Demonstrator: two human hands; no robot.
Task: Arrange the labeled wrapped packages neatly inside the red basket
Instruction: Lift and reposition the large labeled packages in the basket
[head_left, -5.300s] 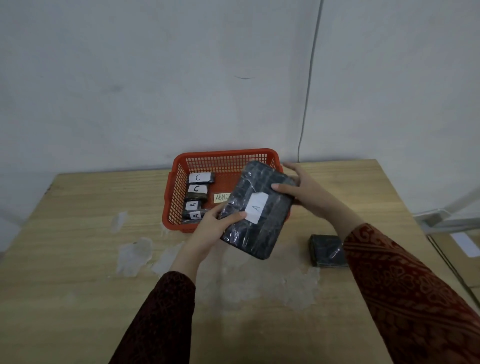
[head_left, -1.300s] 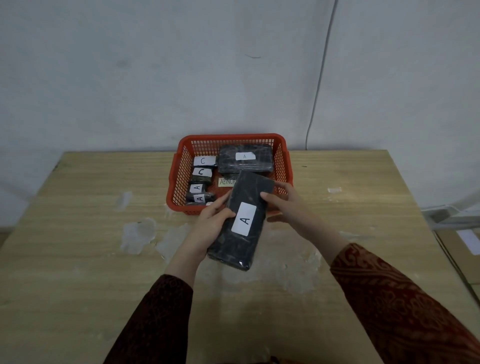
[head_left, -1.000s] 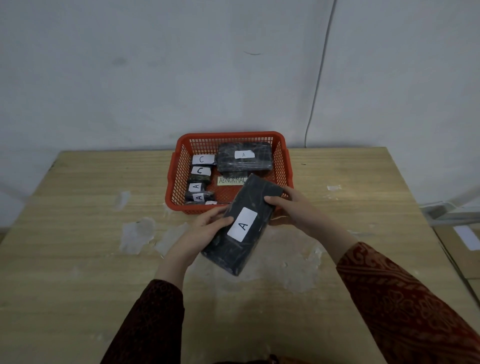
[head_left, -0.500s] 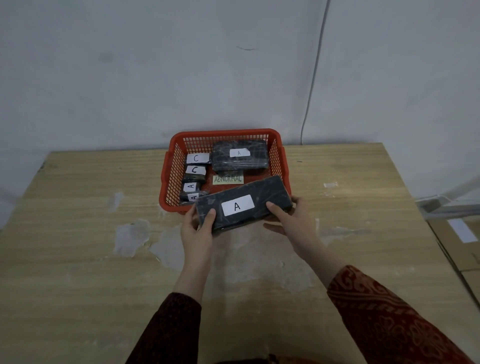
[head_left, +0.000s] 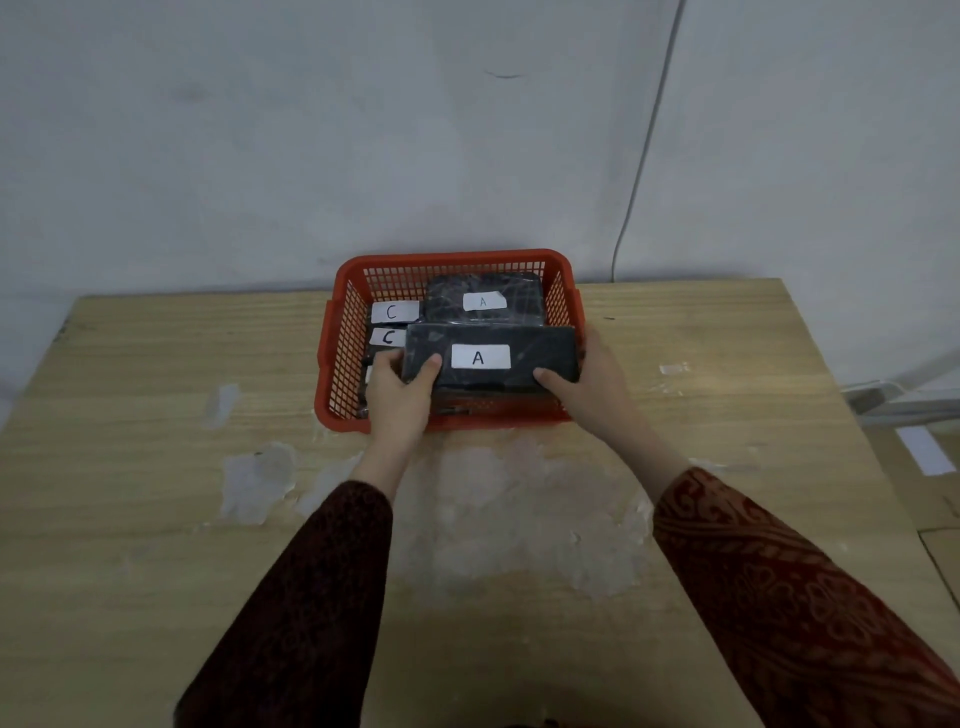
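A red mesh basket (head_left: 332, 358) stands at the far side of the wooden table, against the wall. Both my hands hold a long black wrapped package labeled A (head_left: 540, 353) level over the basket's near half. My left hand (head_left: 400, 395) grips its left end, my right hand (head_left: 592, 384) its right end. Behind it in the basket lies another black package labeled A (head_left: 483, 299). Two small packages labeled C (head_left: 394, 312) sit along the basket's left side; the small ones nearer me are mostly hidden by my left hand.
The wooden table (head_left: 156, 519) has pale worn patches in front of the basket. A grey wall rises right behind the basket, with a thin cable (head_left: 644, 156) running down it. Cardboard (head_left: 930, 499) lies on the floor past the table's right edge.
I turned the long A package from pointing away from me to lying crosswise, then carried it forward from above the table edge to over the basket's near half.
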